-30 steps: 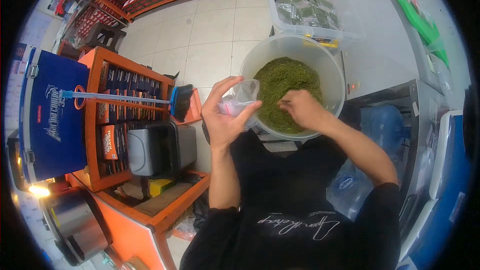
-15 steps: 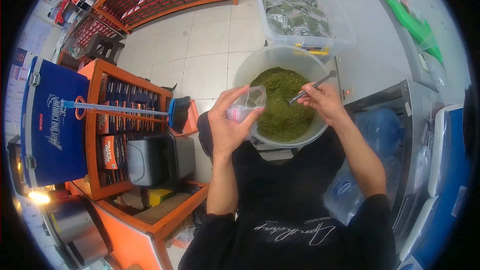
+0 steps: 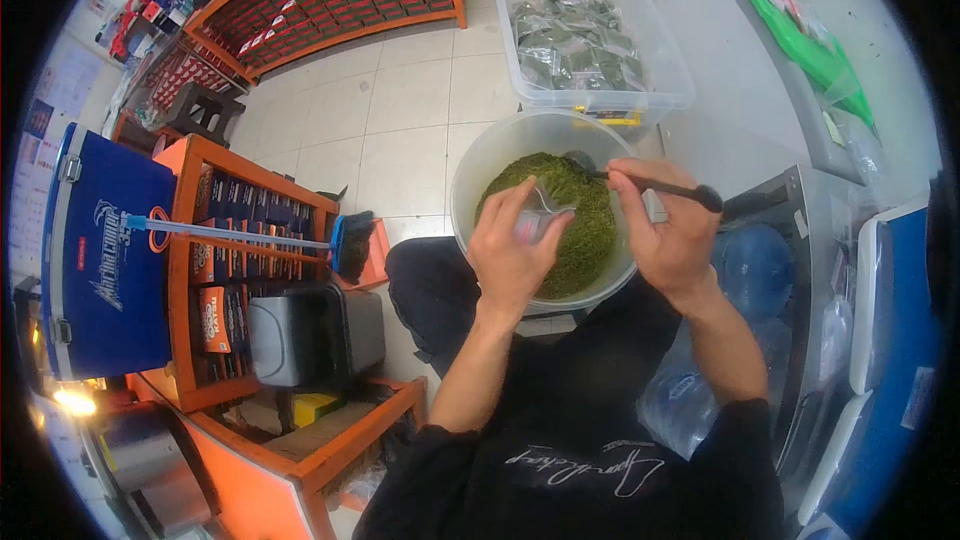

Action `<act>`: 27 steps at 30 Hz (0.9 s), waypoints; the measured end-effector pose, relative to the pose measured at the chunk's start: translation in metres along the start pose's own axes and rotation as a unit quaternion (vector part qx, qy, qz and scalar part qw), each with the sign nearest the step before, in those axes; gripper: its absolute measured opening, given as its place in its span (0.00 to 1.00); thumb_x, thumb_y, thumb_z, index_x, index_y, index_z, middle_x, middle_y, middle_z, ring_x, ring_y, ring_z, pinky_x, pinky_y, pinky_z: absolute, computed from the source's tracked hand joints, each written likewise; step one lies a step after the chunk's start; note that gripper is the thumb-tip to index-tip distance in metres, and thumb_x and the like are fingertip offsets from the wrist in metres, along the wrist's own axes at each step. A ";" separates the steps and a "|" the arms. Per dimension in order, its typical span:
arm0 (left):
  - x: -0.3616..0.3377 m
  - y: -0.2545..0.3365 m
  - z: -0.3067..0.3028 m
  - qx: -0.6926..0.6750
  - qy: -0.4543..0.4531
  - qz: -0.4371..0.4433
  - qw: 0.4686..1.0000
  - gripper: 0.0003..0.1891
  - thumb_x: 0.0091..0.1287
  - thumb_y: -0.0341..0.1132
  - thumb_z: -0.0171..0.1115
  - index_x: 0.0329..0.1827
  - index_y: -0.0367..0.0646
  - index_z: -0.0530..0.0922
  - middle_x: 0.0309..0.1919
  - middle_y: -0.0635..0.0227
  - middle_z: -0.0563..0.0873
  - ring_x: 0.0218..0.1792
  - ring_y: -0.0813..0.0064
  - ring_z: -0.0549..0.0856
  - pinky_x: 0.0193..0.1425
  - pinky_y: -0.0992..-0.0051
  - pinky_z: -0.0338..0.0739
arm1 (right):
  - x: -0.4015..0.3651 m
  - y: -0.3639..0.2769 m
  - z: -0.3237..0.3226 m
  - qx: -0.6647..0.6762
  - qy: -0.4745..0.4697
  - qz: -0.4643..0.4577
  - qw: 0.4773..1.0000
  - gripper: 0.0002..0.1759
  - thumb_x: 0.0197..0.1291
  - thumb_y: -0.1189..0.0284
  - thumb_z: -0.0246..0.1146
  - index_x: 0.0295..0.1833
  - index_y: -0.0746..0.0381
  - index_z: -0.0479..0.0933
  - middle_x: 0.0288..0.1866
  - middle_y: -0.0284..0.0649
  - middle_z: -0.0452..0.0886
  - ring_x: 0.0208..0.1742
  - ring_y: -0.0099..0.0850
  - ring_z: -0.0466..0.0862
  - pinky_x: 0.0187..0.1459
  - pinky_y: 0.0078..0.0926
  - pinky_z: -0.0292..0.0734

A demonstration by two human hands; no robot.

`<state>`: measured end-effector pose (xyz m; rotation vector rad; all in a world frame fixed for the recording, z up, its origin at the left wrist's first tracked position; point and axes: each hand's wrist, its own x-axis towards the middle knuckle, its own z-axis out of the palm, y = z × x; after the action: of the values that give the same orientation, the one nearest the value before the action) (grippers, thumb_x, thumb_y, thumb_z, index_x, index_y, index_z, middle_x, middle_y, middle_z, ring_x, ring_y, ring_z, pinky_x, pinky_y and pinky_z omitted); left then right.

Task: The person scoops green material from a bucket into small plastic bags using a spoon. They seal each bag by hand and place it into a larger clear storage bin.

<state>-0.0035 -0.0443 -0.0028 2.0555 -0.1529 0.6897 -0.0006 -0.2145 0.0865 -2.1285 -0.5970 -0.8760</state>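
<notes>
A round translucent tub (image 3: 466, 202) stands between my knees, holding a heap of dry, chopped green herb (image 3: 583, 252). My left hand (image 3: 508, 258) pinches a small clear zip bag (image 3: 541, 212) above the heap, its mouth spread apart. What the bag contains, if anything, I cannot make out. Closed round the handle of a dark spoon (image 3: 668, 188), my right hand (image 3: 672, 238) is over the tub's right rim. The spoon's bowl is at the far side of the herb, partly blurred.
Beyond the tub is a clear storage box (image 3: 520, 90) full of small bags of green herb. A grey bin (image 3: 300, 332), a broom (image 3: 250, 228) and an orange shelf (image 3: 190, 270) stand to the left. Large water bottles (image 3: 752, 270) are at the right.
My left hand has moved right with the bag, further over the herb. My right hand has turned, and the spoon's bowl has shifted to the far side of the heap.
</notes>
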 end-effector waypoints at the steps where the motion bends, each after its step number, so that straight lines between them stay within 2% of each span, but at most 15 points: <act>1: 0.000 0.000 0.001 0.001 0.001 0.000 1.000 0.30 0.48 0.36 0.85 0.56 0.41 0.85 0.43 0.58 0.89 0.44 0.61 0.89 0.49 0.67 0.83 | 0.001 -0.002 0.000 0.001 0.000 0.000 1.000 0.09 0.58 0.83 0.70 0.45 0.66 0.84 0.39 0.46 0.88 0.36 0.40 0.88 0.38 0.30 0.82; 7: 0.000 -0.002 0.001 -0.005 0.009 -0.007 1.000 0.28 0.49 0.34 0.84 0.55 0.40 0.85 0.42 0.57 0.88 0.44 0.61 0.89 0.49 0.67 0.83 | -0.003 -0.008 0.000 0.033 -0.002 -0.004 0.999 0.09 0.59 0.83 0.70 0.45 0.67 0.83 0.39 0.46 0.87 0.37 0.41 0.88 0.38 0.30 0.82; 10: -0.001 -0.012 0.002 -0.030 0.012 -0.029 0.999 0.26 0.51 0.34 0.83 0.53 0.37 0.84 0.42 0.57 0.89 0.43 0.65 0.89 0.50 0.69 0.83 | -0.011 0.000 0.007 0.040 -0.004 -0.013 0.999 0.09 0.59 0.83 0.69 0.46 0.67 0.83 0.40 0.47 0.87 0.37 0.43 0.88 0.38 0.31 0.82; 12: 0.000 -0.024 -0.001 -0.049 0.001 -0.133 0.990 0.24 0.54 0.34 0.82 0.52 0.35 0.83 0.44 0.58 0.89 0.43 0.70 0.89 0.50 0.70 0.82 | -0.024 0.013 0.014 0.047 -0.060 0.059 0.995 0.09 0.61 0.82 0.68 0.47 0.66 0.84 0.41 0.47 0.87 0.40 0.46 0.88 0.42 0.36 0.82; 13: 0.002 -0.026 -0.003 -0.047 0.006 -0.132 0.990 0.24 0.54 0.34 0.82 0.52 0.35 0.83 0.44 0.58 0.89 0.43 0.70 0.89 0.50 0.70 0.82 | -0.032 0.023 0.021 0.051 -0.060 0.056 0.995 0.09 0.61 0.82 0.68 0.47 0.66 0.84 0.41 0.47 0.87 0.40 0.46 0.88 0.42 0.36 0.82; 15: 0.004 -0.028 -0.006 -0.086 -0.008 -0.113 0.990 0.24 0.56 0.34 0.82 0.52 0.35 0.81 0.44 0.57 0.90 0.44 0.72 0.88 0.51 0.72 0.82 | -0.048 0.042 0.029 0.048 -0.204 0.105 0.972 0.10 0.61 0.79 0.67 0.48 0.64 0.84 0.47 0.49 0.85 0.48 0.48 0.86 0.48 0.40 0.81; 16: 0.005 -0.030 -0.009 -0.085 -0.002 -0.113 0.990 0.24 0.56 0.34 0.82 0.52 0.35 0.81 0.44 0.57 0.90 0.44 0.72 0.88 0.51 0.72 0.82 | -0.054 0.045 0.027 0.050 -0.205 0.100 0.972 0.10 0.61 0.79 0.67 0.48 0.64 0.84 0.47 0.49 0.85 0.48 0.48 0.86 0.48 0.40 0.81; 18: 0.009 -0.032 -0.016 -0.115 0.009 -0.129 0.985 0.24 0.54 0.34 0.82 0.52 0.37 0.80 0.42 0.59 0.91 0.44 0.72 0.89 0.52 0.72 0.82 | -0.058 0.041 0.025 -0.094 -0.393 0.140 0.904 0.10 0.60 0.77 0.68 0.48 0.63 0.84 0.54 0.50 0.81 0.54 0.48 0.83 0.53 0.43 0.79; 19: 0.009 -0.031 -0.017 -0.113 0.012 -0.128 0.985 0.24 0.54 0.34 0.82 0.52 0.37 0.80 0.42 0.59 0.91 0.44 0.72 0.89 0.52 0.72 0.82 | -0.052 0.038 0.028 -0.092 -0.393 0.136 0.905 0.10 0.60 0.77 0.68 0.48 0.63 0.84 0.54 0.50 0.81 0.54 0.48 0.83 0.53 0.43 0.79; 21: 0.004 -0.024 -0.014 -0.080 -0.032 -0.052 0.995 0.24 0.53 0.33 0.83 0.51 0.38 0.80 0.41 0.61 0.91 0.44 0.72 0.90 0.52 0.71 0.83 | -0.039 0.026 0.032 0.046 -0.191 0.086 0.977 0.10 0.58 0.77 0.69 0.46 0.62 0.83 0.56 0.48 0.80 0.56 0.47 0.82 0.53 0.42 0.79; 22: 0.002 -0.022 -0.010 -0.077 -0.029 -0.016 0.996 0.27 0.52 0.33 0.83 0.53 0.38 0.80 0.40 0.62 0.91 0.45 0.71 0.90 0.52 0.70 0.84 | -0.034 0.019 0.035 0.046 -0.193 0.091 0.976 0.10 0.58 0.77 0.69 0.46 0.62 0.83 0.56 0.48 0.80 0.56 0.47 0.82 0.53 0.42 0.79; 24: 0.000 -0.020 -0.012 -0.090 -0.030 -0.023 0.995 0.25 0.53 0.32 0.82 0.53 0.37 0.81 0.40 0.63 0.91 0.44 0.72 0.90 0.52 0.72 0.83 | -0.026 0.009 0.040 0.006 -0.141 -0.034 0.989 0.10 0.56 0.77 0.70 0.45 0.62 0.83 0.54 0.45 0.80 0.53 0.47 0.82 0.51 0.41 0.79; 26: 0.003 -0.018 -0.017 -0.105 -0.028 -0.023 0.994 0.24 0.54 0.31 0.82 0.52 0.37 0.82 0.40 0.64 0.91 0.44 0.74 0.90 0.52 0.73 0.83 | -0.032 0.017 0.042 0.014 -0.120 -0.010 0.993 0.10 0.56 0.79 0.70 0.45 0.61 0.84 0.52 0.44 0.81 0.50 0.45 0.82 0.50 0.38 0.78; 27: 0.003 -0.017 -0.022 -0.164 -0.060 -0.053 0.983 0.19 0.57 0.30 0.80 0.50 0.37 0.83 0.40 0.65 0.91 0.43 0.76 0.89 0.51 0.74 0.82 | -0.034 0.022 0.043 0.029 -0.106 0.010 0.994 0.10 0.56 0.80 0.70 0.44 0.61 0.84 0.50 0.44 0.81 0.48 0.44 0.82 0.49 0.35 0.78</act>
<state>-0.0038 -0.0161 -0.0050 1.7738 -0.2090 0.4419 0.0077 -0.1987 0.0299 -2.1864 -0.6974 -0.6190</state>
